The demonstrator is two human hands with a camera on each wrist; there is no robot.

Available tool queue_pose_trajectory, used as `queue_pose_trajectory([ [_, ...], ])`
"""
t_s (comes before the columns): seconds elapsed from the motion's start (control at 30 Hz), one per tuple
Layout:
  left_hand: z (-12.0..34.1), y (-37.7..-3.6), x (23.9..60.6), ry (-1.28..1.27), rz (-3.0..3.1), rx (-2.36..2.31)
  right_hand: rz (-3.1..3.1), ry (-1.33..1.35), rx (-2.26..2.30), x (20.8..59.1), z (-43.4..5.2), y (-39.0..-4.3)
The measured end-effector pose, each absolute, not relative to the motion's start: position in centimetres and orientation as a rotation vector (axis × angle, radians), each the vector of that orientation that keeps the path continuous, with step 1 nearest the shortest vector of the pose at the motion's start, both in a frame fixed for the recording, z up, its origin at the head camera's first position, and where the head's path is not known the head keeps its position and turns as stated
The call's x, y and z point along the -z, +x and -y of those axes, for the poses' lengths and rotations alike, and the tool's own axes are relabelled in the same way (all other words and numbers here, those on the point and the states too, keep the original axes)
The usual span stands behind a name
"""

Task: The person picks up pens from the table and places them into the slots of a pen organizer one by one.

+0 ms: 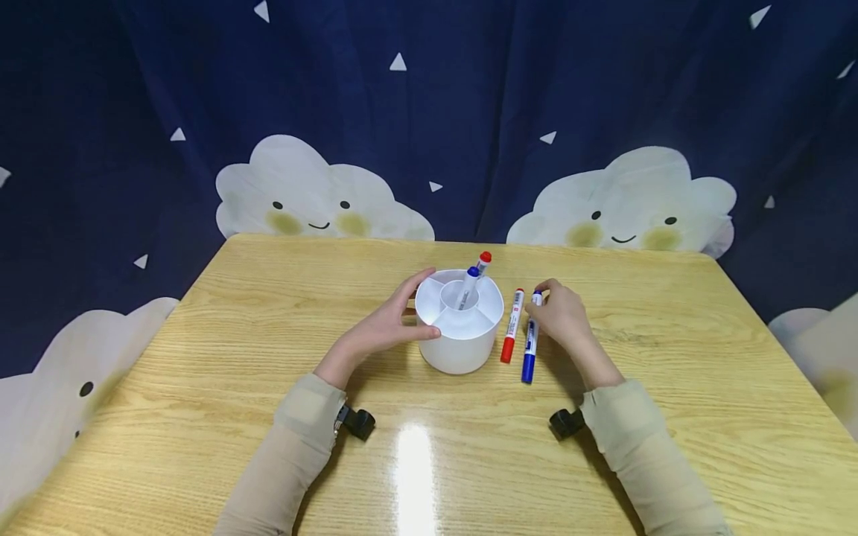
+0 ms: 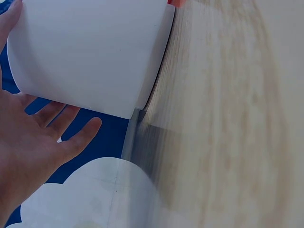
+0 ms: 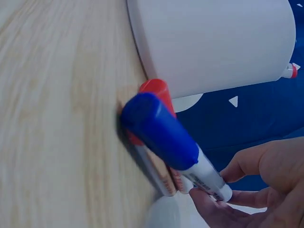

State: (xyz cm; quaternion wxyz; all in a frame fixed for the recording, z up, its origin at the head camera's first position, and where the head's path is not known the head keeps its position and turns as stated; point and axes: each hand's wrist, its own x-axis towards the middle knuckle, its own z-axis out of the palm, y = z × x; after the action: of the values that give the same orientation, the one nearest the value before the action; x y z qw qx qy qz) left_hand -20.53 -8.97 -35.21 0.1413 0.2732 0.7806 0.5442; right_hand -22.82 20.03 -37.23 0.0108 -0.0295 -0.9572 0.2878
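scene: wooden table (image 1: 268,335), dark blue cloud-print curtain (image 1: 603,112) behind it.
holder: white round pen holder (image 1: 459,320) at table centre, upright, split into outer sections round a middle well.
already in holder: blue-capped marker (image 1: 467,286) stands in the middle well; red-capped marker (image 1: 482,262) stands just behind it, exact section hard to tell.
left hand: left hand (image 1: 389,321) cups the holder's left wall, thumb at the front, fingers (image 1: 412,286) curved round the back near the rim; in the wrist view the fingers are spread and fairly straight beside the wall, so more a steadying touch than a hard grip.
right hand: right hand (image 1: 563,313) pinches the far, tail end of the blue marker (image 1: 529,342) between thumb and fingertips (image 3: 228,173); that end looks slightly raised, cap end toward the person.
loose: red marker (image 1: 512,325) lies flat on the table, between the holder and blue marker, just beside both.
step (judgement): pick-up of the blue marker, with the holder steadied.
next move calls for: lifting it clear of the red marker, turning it upright, lowering it into a free section without bumping the standing markers.
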Motion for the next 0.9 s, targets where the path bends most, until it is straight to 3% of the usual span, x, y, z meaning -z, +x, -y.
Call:
queue_pose_trajectory([
  [0.27,8.9,-20.5,35.2,0.780,-2.248,-1.573,2.832,-0.056,-0.991,36.5,-19.7,-22.4],
  [0.5,9.1,-22.1,37.9,0.825,-2.288,-1.588,2.717,-0.007,-1.043,35.2,-19.4,-21.8],
  [0.9,9.1,-22.1,37.8,0.829,-2.284,-1.594,2.465,0.074,-1.036,32.7,-18.6,-20.9],
])
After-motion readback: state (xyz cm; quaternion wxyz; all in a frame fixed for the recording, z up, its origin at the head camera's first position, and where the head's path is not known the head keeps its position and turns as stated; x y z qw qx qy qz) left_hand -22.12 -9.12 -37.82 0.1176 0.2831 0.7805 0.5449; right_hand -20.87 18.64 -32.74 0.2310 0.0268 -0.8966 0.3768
